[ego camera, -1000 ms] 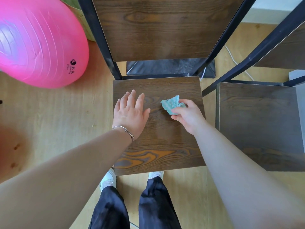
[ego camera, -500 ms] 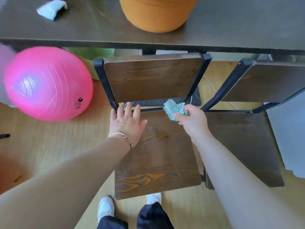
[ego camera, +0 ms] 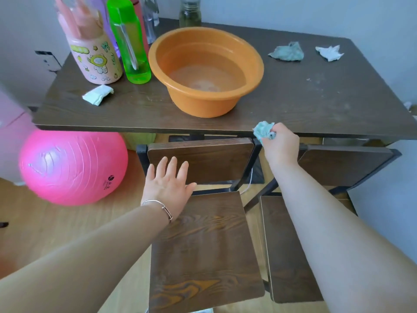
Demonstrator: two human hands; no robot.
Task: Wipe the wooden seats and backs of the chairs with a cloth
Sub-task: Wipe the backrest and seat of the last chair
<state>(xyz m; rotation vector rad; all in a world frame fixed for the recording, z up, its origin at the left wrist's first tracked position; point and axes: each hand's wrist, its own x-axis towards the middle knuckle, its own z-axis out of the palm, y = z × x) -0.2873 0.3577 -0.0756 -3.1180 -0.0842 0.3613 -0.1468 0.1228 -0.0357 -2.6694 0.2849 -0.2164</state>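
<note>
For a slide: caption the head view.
Right hand holds a teal cloth near the table edge; left hand lies open above the chair seat.

- My right grip (ego camera: 281, 145) is curled round a crumpled teal cloth (ego camera: 262, 129), raised at the near edge of the tabletop (ego camera: 304, 98), above the gap between two chairs
- My left grip (ego camera: 168, 188) is spread, fingers straight, over the rear left corner of the nearer chair seat (ego camera: 203, 245), in front of its wooden back (ego camera: 200, 161)
- The second chair (ego camera: 343, 166) stands just beside it on the right
- On the tabletop I see an orange basin (ego camera: 198, 102), a green bottle (ego camera: 133, 46), a pink cup (ego camera: 94, 57) and a grey-green rag (ego camera: 286, 52)
- A pink ball (ego camera: 72, 168) sits on the floor left of the chairs
</note>
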